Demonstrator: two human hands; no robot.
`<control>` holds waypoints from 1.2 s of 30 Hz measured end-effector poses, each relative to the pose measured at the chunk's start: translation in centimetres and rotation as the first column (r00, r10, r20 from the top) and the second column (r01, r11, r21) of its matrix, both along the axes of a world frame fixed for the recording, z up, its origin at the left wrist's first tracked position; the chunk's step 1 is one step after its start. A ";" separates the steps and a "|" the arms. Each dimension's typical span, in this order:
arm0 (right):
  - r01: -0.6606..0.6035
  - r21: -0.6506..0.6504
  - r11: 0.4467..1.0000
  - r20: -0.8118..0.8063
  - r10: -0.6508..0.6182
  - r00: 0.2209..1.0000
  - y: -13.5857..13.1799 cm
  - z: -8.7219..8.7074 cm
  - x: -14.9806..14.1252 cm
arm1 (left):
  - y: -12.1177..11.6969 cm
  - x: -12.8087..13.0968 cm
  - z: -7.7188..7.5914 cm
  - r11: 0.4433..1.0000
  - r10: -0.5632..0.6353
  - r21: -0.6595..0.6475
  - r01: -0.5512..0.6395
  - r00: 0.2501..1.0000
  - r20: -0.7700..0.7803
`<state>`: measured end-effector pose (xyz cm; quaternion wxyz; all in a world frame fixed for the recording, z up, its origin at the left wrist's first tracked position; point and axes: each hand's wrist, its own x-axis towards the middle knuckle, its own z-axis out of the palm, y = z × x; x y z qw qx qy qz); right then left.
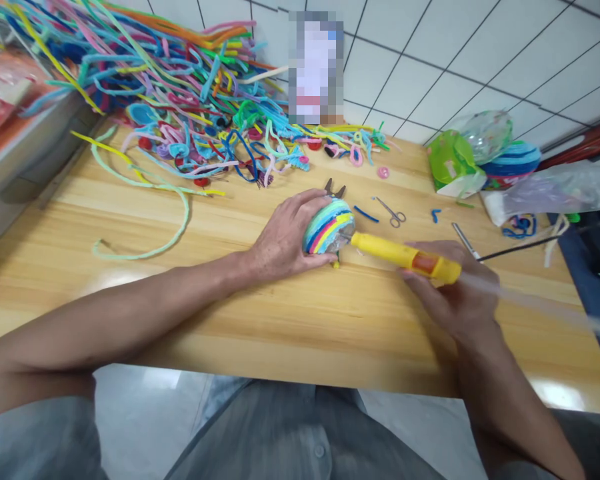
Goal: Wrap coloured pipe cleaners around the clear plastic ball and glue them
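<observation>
My left hand (285, 233) is closed around a small round object banded with coloured pipe cleaners (326, 227) in mint, blue, pink and yellow. A grey, uncovered patch shows on its right side. In my right hand (455, 293) is a yellow hot glue gun (400, 255), with a clear glue stick (530, 303) trailing out of its back end. The gun's nozzle is at the grey patch; whether it touches I cannot tell. Just behind the round object lie dark plier jaws (335, 188). Small scissors (393, 212) and a short blue pipe cleaner piece (366, 213) rest nearby.
A large heap of pipe cleaners (180, 87) fills the back left. Loose mint strands (185, 220) curl in front of it. A blurred phone-like object (316, 70) stands against the tiled wall. At right are a green packet (453, 163), plastic bags (555, 193) and a black cord (525, 245).
</observation>
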<state>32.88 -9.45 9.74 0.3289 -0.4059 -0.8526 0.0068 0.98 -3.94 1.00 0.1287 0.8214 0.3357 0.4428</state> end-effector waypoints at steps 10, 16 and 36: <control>-0.122 0.244 0.962 0.258 0.057 0.964 -0.1 0.3 -0.5 | 0.2 0.0 0.2 1.000 -0.002 -0.010 0.002 1.000 0.031; -0.173 0.382 0.908 0.320 0.046 0.946 0.2 0.3 -0.5 | 0.3 -0.1 0.0 1.000 -0.012 -0.019 0.013 0.999 0.043; -0.163 0.292 0.942 0.240 0.093 0.966 0.1 -0.2 -0.1 | 0.3 0.0 0.2 0.999 0.014 -0.037 -0.014 1.000 0.005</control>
